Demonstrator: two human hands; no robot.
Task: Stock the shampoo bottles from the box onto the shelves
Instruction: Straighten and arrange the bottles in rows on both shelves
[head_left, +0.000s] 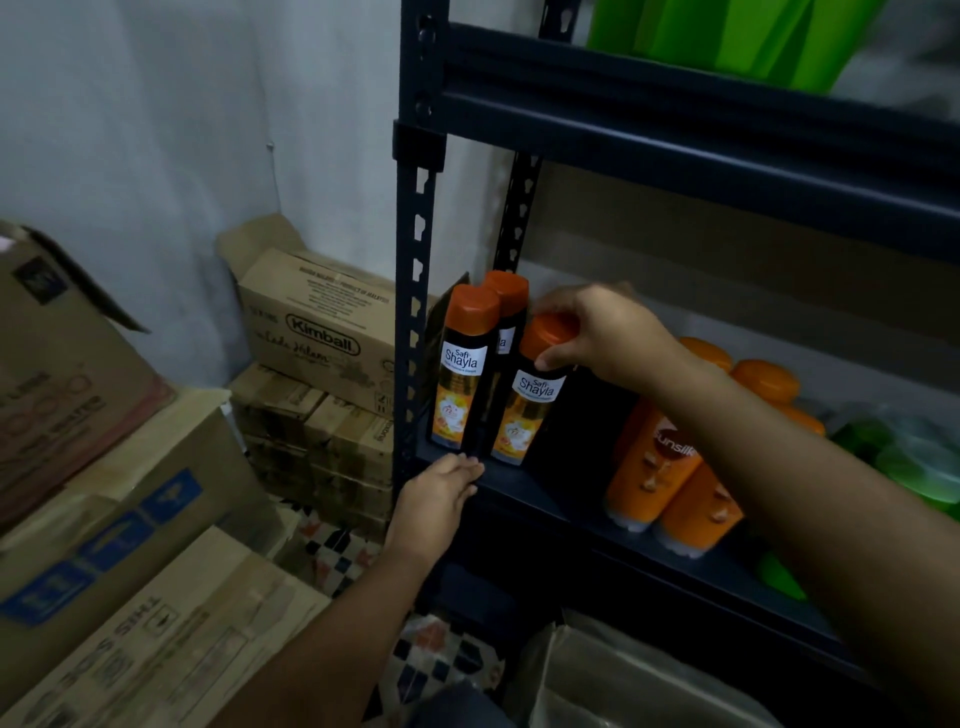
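At far left, stacked brown cardboard cartons (119, 519) crowd the floor, with a Kimball-printed carton (317, 332) against the wall. Next comes the dark metal shelf unit (415, 291), its slotted upright right at the left end of the row. The left hand (441, 493) rests with straight, relaxed fingers on the front lip of the shelf board (550, 499), holding nothing. Just above it stand two black bottles with orange caps (465, 364), one behind the other. Beside them the right hand (602, 332) pinches the orange cap of a third black Shayla bottle (530, 405), which stands on the board close to the front edge.

To finish this placing well, the bottle wants nudging back and square to its neighbour, label forward, before the fingers let go; tall and narrow, it would likely tip if released leaning. Open board lies to its right, before the orange Sunsilk bottles (660, 467). The open box (597, 675) sits near, below.
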